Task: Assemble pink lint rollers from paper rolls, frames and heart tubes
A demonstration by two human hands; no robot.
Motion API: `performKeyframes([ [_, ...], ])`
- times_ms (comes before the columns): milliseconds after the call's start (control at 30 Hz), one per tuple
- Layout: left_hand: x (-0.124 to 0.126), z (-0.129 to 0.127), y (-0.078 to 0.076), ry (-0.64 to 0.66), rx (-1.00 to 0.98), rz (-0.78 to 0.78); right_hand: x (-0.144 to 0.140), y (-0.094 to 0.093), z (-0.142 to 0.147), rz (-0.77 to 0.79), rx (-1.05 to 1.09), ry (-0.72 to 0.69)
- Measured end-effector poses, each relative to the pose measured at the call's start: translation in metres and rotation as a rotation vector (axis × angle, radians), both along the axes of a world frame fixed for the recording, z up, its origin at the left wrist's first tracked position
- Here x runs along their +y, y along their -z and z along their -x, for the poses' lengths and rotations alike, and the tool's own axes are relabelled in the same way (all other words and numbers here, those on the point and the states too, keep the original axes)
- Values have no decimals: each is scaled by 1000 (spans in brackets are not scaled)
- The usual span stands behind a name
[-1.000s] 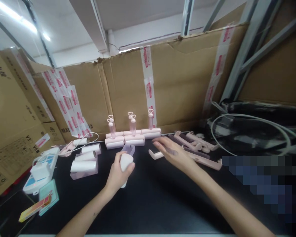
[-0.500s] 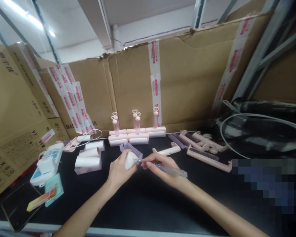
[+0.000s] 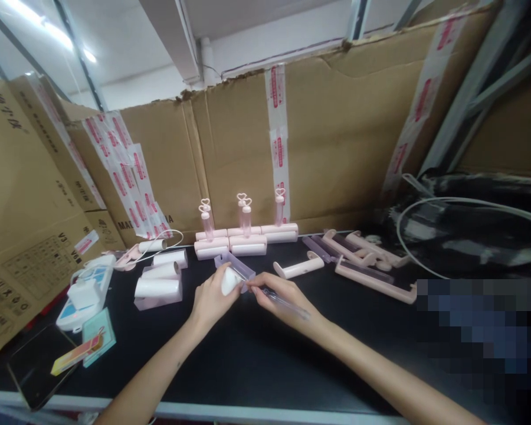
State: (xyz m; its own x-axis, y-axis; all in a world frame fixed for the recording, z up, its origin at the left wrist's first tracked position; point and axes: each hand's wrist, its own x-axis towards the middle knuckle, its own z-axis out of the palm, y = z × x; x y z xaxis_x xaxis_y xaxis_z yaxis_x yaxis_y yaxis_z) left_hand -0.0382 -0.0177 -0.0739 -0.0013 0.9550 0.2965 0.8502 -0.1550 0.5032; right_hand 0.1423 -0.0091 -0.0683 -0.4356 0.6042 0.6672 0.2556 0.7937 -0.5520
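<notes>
A white lint roll (image 3: 229, 281) in a translucent lilac cover (image 3: 241, 270) is gripped in the closed fingers of the left hand (image 3: 210, 300), above the black counter (image 3: 256, 360). A clear handle rod (image 3: 283, 303) is pinched by the right hand (image 3: 281, 298), its tip touching the roll end. Beyond the fingers, a pink handle (image 3: 298, 268) lies near; finished rollers (image 3: 230, 245) stand farther back.

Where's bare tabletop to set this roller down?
Bare black table lies between the forearms and the near edge, and right of the right hand below the pink handles. Crowded: white rolls left, finished rollers behind.
</notes>
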Motion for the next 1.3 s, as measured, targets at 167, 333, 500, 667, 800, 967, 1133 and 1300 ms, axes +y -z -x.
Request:
performKeyframes([
  [167, -2, -2, -2, -1, -31, 16, -4, -1, -1, 16, 8, 10],
  [333, -3, -1, -2, -28, -55, 48, -8, -2, -1, 32, 10, 6],
  [500, -1, 0, -1, -22, -54, 35, -6, -1, -2, 38, -4, 13],
  [667, 0, 0, 0, -10, -58, 37, -3, 2, -5, 11, -16, -8],
  [800, 2, 1, 2, -7, -64, 43, 0, 5, -4, 35, -24, -14],
  [967, 6, 5, 2, -60, -61, 70, 9, 8, 0, 130, -42, 42],
  [1133, 7, 8, -3, -88, -64, 67, 19, -4, 0, 225, 6, 58],
  [1300, 10, 5, -4, -104, 8, 100, 15, -13, 2, 211, 22, 12],
])
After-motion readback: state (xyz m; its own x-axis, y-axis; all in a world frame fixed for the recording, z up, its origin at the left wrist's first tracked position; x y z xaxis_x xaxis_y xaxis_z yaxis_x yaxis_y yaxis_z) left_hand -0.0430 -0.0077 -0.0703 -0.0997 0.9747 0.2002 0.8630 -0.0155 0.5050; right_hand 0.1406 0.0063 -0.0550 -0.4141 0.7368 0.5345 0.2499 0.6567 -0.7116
